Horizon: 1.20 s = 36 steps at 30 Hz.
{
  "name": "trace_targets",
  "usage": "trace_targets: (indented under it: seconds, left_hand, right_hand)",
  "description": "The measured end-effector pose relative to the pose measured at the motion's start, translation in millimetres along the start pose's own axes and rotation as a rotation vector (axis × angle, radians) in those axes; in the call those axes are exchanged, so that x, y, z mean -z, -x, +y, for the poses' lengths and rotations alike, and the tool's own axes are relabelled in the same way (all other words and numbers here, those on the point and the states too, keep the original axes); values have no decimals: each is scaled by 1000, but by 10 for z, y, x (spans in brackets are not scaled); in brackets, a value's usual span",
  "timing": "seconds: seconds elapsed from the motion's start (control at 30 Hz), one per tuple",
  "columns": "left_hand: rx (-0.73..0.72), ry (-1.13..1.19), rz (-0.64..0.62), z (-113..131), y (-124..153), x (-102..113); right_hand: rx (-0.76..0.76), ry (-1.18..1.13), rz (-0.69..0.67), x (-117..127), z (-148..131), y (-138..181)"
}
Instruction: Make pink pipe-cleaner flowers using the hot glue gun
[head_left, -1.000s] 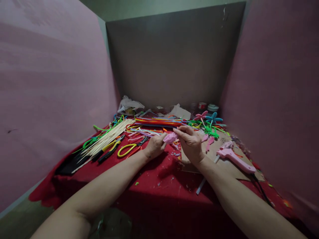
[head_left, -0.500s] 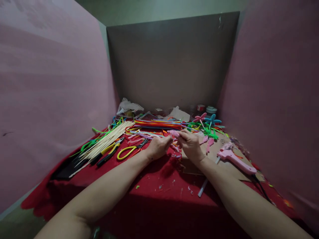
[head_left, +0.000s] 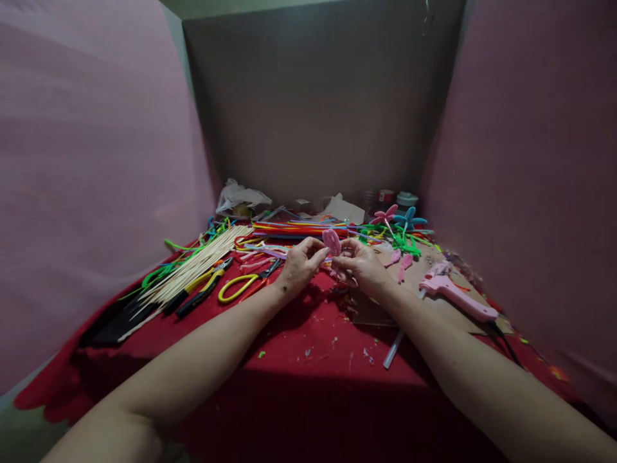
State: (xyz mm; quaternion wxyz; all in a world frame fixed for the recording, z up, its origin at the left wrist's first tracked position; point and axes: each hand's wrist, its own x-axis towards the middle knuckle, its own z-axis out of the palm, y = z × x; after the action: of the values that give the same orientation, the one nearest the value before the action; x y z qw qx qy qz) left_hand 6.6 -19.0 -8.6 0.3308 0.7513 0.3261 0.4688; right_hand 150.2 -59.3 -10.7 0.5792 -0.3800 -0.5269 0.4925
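Pinching a pink piece (head_left: 331, 242), fingers (head_left: 316, 258) have room toward the table edge (head_left: 299, 367).

Left hand (head_left: 299, 263), right hand (head_left: 364, 267), apparently pinching pink piece (head_left: 332, 241)

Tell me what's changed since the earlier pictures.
The pink fuzzy piece has turned from lying sideways to standing upright, its broad end up, between the fingertips of the left hand and right hand. The camera has shifted slightly too. The pink glue gun, pliers, scissors and wooden sticks stayed put on the table.
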Motion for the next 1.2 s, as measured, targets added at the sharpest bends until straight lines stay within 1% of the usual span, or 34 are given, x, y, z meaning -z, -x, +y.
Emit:
trace_targets:
  seconds: [0.07, 0.17, 0.33, 0.5, 0.63, 0.77, 0.87, 0.93, 1.07, 1.13, 1.2]
  left_hand:
    - [35, 60, 10, 18, 7, -34]
    - [67, 89, 27, 32, 8, -49]
    - [71, 98, 39, 62, 14, -29]
    - [64, 134, -2, 77, 33, -37]
    - [89, 160, -46, 72, 43, -43]
    - [99, 139, -32, 83, 57, -42]
    - [96, 176, -37, 103, 66, -56]
    - [124, 218, -49, 123, 69, -72]
    - [237, 258, -62, 171, 56, -85]
    - [281, 225, -81, 189, 35, -63]
    - [269, 178, -89, 199, 7, -19]
  right_hand:
    - [10, 19, 1, -1, 15, -8]
    - [0, 35, 7, -16, 16, -3]
    - [-46, 53, 38, -52, -40, 52]
    - [19, 103, 84, -36, -7, 52]
    - [-1, 123, 103, -53, 22, 46]
    - [-21, 135, 91, -89, 19, 62]
    - [-11, 164, 111, -100, 8, 76]
    - [6, 162, 122, -99, 2, 80]
    - [1, 150, 130, -91, 12, 74]
    - [-12, 156, 143, -89, 24, 69]
    - [-28, 178, 151, -91, 28, 70]
